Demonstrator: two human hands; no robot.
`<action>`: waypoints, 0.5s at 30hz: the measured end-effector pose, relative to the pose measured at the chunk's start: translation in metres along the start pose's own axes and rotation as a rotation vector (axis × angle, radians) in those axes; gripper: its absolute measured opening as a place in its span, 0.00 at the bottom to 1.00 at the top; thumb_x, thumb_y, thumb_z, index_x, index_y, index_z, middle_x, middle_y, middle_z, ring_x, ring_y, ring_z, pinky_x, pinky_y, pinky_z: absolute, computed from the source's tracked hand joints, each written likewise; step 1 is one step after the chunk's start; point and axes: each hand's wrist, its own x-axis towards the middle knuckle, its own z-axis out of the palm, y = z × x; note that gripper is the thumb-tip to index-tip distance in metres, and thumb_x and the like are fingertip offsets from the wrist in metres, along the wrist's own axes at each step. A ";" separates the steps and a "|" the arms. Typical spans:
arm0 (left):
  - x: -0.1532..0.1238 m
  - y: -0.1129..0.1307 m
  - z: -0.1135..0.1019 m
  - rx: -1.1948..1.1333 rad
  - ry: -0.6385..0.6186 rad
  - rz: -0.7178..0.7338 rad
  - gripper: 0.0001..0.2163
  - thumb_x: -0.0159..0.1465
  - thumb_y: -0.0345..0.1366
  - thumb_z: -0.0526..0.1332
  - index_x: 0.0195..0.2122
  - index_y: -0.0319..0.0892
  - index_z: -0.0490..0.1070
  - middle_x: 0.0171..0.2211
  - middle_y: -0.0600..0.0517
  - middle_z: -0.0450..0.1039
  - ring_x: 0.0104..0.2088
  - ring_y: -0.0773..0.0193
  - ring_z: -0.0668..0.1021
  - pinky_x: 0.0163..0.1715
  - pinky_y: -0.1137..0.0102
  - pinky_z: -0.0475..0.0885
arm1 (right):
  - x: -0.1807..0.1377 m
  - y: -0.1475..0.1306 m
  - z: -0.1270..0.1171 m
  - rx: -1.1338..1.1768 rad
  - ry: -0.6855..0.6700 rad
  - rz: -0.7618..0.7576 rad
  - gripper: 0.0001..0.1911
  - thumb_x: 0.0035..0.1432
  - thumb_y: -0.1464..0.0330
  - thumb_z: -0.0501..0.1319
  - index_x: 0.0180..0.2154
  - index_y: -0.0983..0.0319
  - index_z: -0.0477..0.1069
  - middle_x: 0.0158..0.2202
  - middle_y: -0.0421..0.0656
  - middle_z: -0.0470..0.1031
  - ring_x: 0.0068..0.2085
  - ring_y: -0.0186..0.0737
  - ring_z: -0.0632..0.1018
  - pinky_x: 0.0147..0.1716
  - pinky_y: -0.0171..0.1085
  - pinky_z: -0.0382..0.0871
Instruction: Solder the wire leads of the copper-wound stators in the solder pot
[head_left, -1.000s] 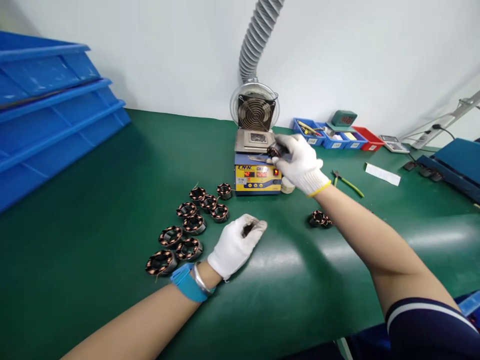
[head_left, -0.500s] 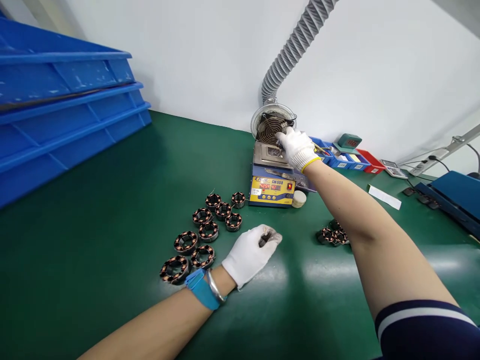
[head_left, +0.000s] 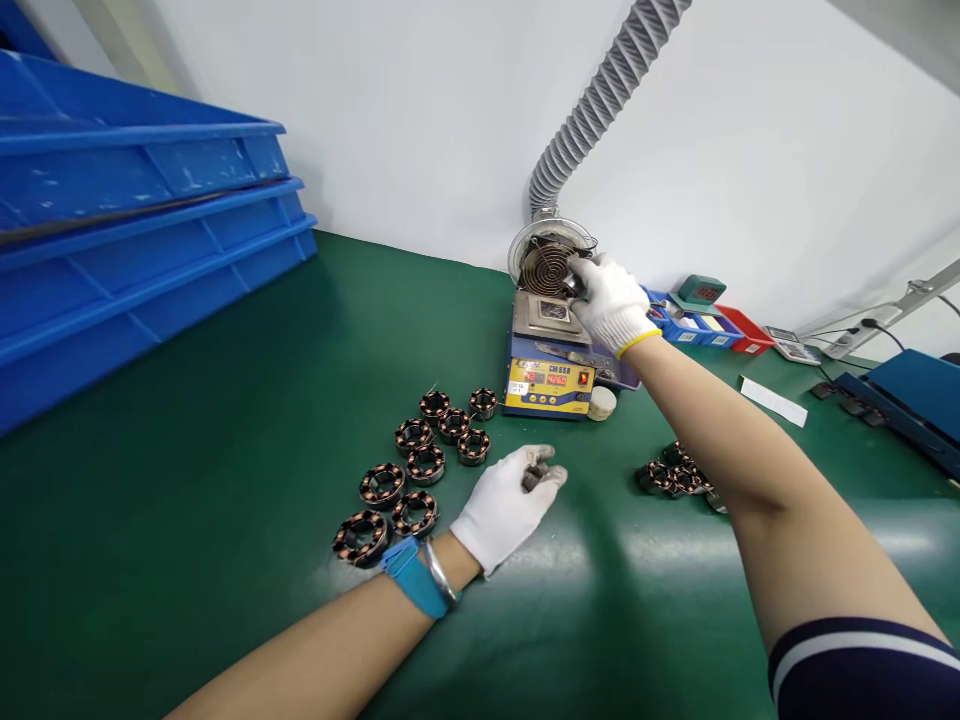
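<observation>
My right hand (head_left: 613, 300), in a white knit glove, is closed on a small dark stator (head_left: 574, 286), mostly hidden by the fingers. It is held just above the square opening of a solder pot (head_left: 547, 388) with a yellow display front. My left hand (head_left: 510, 505), also gloved, with grey-stained fingertips, rests low over the table in front of the pot. Its fingers curl around a dark metal part (head_left: 533, 477) that looks like another stator. Left of this hand lie several copper-wound stators (head_left: 425, 464). A second cluster of stators (head_left: 684, 480) sits partly behind my right forearm.
A round fume-extraction hood (head_left: 551, 265) with a grey hose (head_left: 600, 100) stands behind the pot. Beside the pot's front is a round pale pad (head_left: 601, 403). Blue crates (head_left: 150, 200) are stacked at left. Small blue bins, a red bin (head_left: 742, 330) and a clock (head_left: 701, 290) stand at back right.
My right hand has lifted slightly and shifted right with the stator, showing more of the pot's opening. My left hand stays almost in place. The whole view has shifted a little.
</observation>
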 end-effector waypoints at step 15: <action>0.001 -0.007 -0.009 0.132 0.250 0.226 0.28 0.66 0.38 0.50 0.66 0.33 0.51 0.64 0.40 0.58 0.64 0.58 0.63 0.63 0.64 0.60 | -0.164 -0.058 -0.002 0.956 -0.512 0.247 0.30 0.48 0.61 0.68 0.55 0.48 0.69 0.45 0.40 0.77 0.48 0.49 0.77 0.50 0.47 0.72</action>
